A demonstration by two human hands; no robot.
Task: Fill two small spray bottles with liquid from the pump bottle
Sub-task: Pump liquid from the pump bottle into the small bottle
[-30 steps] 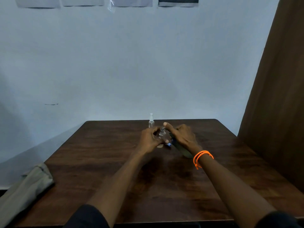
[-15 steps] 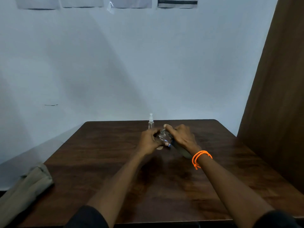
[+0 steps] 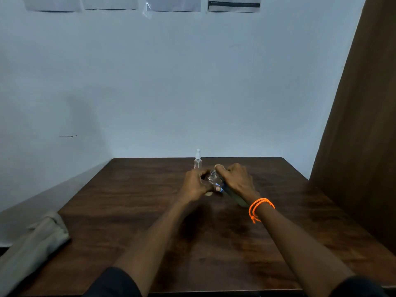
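Both hands meet at the middle of the dark wooden table (image 3: 132,211). My left hand (image 3: 194,185) is curled round a small clear bottle (image 3: 212,178) whose neck points up between the hands. My right hand (image 3: 235,180), with an orange bracelet on the wrist, grips a dark greenish bottle (image 3: 236,199) that is tilted, its top toward the clear bottle and its base toward my wrist. A bit of blue label shows by my left thumb. A second small clear spray bottle (image 3: 197,161) with a white cap stands upright just behind my left hand, apart from it.
A folded beige cloth (image 3: 34,243) lies over the table's near left corner. A pale wall stands right behind the far edge. A brown wooden panel (image 3: 364,125) rises along the right side.
The hands have stayed together at the same spot. My right hand's fingers have shifted slightly over the top of the clear bottle. The spray bottle behind has not moved.
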